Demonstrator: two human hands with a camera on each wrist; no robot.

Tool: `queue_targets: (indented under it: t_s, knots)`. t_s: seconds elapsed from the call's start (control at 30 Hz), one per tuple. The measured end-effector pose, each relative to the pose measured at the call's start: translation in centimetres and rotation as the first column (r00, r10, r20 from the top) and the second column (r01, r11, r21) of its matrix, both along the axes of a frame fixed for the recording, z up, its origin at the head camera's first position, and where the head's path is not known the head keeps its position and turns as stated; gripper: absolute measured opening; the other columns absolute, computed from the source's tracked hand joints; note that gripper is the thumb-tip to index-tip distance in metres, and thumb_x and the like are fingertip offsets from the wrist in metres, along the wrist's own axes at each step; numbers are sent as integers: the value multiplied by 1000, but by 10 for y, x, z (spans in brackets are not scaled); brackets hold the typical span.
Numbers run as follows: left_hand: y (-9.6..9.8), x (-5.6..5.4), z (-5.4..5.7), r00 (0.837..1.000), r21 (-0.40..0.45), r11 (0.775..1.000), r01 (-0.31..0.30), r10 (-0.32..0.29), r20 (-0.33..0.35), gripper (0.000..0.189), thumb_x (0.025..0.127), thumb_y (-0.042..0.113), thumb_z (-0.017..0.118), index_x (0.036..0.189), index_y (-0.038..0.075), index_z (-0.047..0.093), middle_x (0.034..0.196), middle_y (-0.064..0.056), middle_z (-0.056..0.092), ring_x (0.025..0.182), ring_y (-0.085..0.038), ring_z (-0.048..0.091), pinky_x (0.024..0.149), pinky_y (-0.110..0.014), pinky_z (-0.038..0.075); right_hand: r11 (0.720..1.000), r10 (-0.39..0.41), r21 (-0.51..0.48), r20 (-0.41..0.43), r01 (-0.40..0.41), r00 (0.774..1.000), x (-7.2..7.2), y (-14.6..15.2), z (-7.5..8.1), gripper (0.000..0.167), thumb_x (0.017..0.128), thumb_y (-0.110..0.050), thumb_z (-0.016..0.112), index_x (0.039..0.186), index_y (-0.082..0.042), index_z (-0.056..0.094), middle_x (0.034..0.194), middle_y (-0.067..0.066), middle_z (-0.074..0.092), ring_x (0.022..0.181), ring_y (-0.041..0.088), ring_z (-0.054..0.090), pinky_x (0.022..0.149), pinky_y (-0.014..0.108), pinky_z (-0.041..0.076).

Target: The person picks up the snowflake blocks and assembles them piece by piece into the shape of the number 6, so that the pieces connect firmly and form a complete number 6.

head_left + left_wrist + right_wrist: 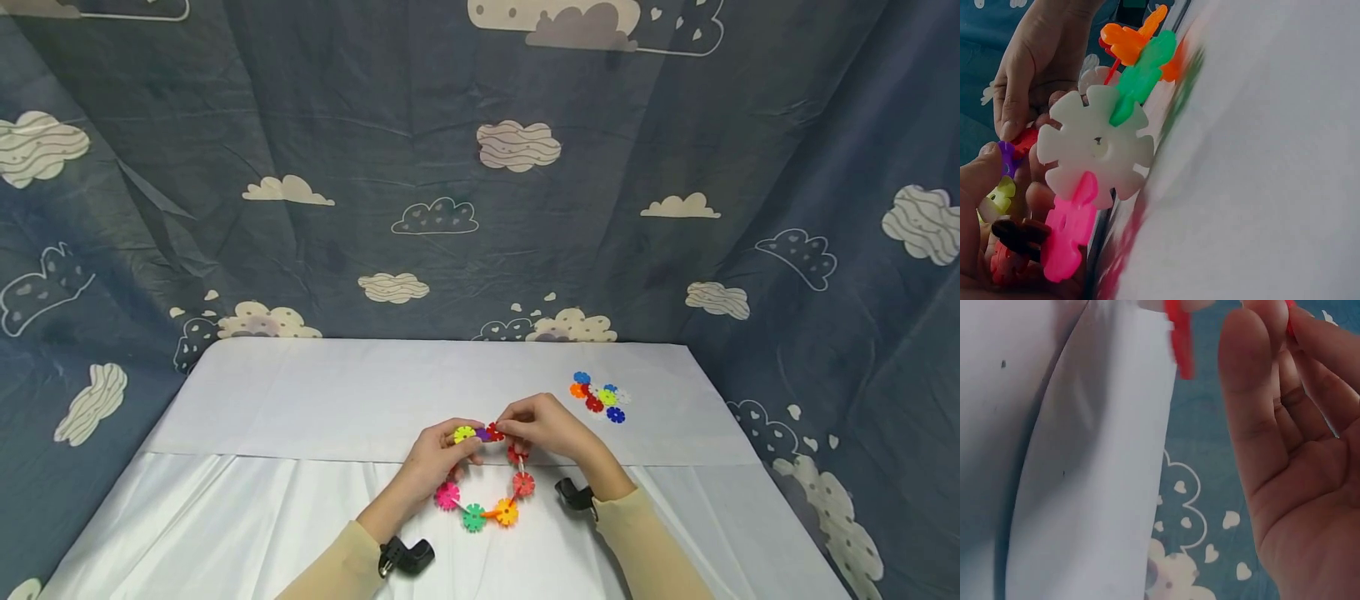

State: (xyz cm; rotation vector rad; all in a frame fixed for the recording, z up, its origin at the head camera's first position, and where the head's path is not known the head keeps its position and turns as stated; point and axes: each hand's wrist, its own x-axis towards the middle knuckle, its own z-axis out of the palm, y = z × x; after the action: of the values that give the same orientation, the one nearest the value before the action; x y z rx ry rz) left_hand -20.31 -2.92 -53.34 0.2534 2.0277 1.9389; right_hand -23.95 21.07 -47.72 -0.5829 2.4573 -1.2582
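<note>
A ring-shaped chain of notched plastic snowflake discs hangs between both hands, with a pink disc (447,497), a green disc (474,518), an orange disc (507,512) and a coral disc (523,484) along its near side. My left hand (433,460) holds the chain by the yellow disc (464,433) and the purple disc (1007,160). With thumb and fingertips, my right hand (549,428) pinches a red disc (494,432) right against the purple one. In the left wrist view, a white disc (1072,144) joins the green and pink ones. Fingers partly hide the chain's left side.
A small pile of loose discs lies at the back right of the white-covered table (300,400), among them a blue disc (616,414) and an orange disc (577,390). A dark cloud-print curtain (420,108) rises behind the table. Each wrist carries a black camera (408,557).
</note>
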Motion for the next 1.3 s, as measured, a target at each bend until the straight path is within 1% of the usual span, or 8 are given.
queue_targets:
  t_s: [0.17,0.3,0.7,0.8,0.93,1.03,1.17,1.3]
  knots:
    - [0,2,2,999,-8,1000,5,-5,-35,35,103,33,72,132,13,70,91,-10,81,56,-9,55,53,-19,47,999,-26,-20,-17,25,1000,3,-7,0,17,102,-21,73,97,-6,81,74,5,73,60,12,64,60,24,57]
    - [0,2,2,999,-11,1000,-4,4,-37,34,104,30,70,131,10,70,94,-14,81,58,-10,58,54,-20,48,999,-42,-10,-25,42,999,4,-13,-3,17,102,-19,72,96,-5,80,72,4,72,59,12,65,60,25,58]
    - [2,0,-1,1000,-42,999,-27,27,-6,34,106,33,67,126,7,72,97,-12,83,57,-10,61,57,-21,50,997,-73,-19,24,73,997,4,-19,-14,18,103,-17,71,93,-5,79,67,3,70,57,11,64,56,25,56]
    - [3,-1,-2,1000,-37,999,-26,27,6,37,107,37,65,128,7,71,101,-12,83,59,-11,64,59,-22,53,993,-114,-23,21,115,993,3,-20,-16,19,103,-20,71,92,-7,79,67,0,67,57,10,60,56,23,53]
    - [4,-3,-2,1000,-7,1000,0,0,27,45,108,44,60,133,8,68,110,-13,82,66,-13,71,67,-25,59,981,-188,-45,33,190,982,2,-22,-16,21,102,-26,72,92,-9,80,65,-2,62,56,11,53,55,22,47]
    - [2,-4,-2,999,22,999,42,-43,24,47,110,43,57,134,4,66,117,-16,80,78,-19,78,70,-26,62,971,-219,-76,92,226,971,3,-23,-16,23,101,-29,72,96,-8,80,66,-2,60,56,13,51,55,22,45]
    - [-1,-6,-2,996,55,996,77,-79,37,44,112,39,54,131,1,64,123,-18,78,95,-23,81,71,-26,63,964,-223,-107,169,243,960,3,-23,-16,25,103,-29,72,106,-5,79,70,-1,63,58,12,52,55,23,45]
    - [-1,-5,-2,995,65,995,75,-79,59,44,111,41,55,130,2,64,125,-16,78,96,-22,81,71,-26,63,966,-214,-108,185,236,959,2,-21,-14,23,103,-25,71,110,-4,78,74,0,66,60,13,53,57,22,46]
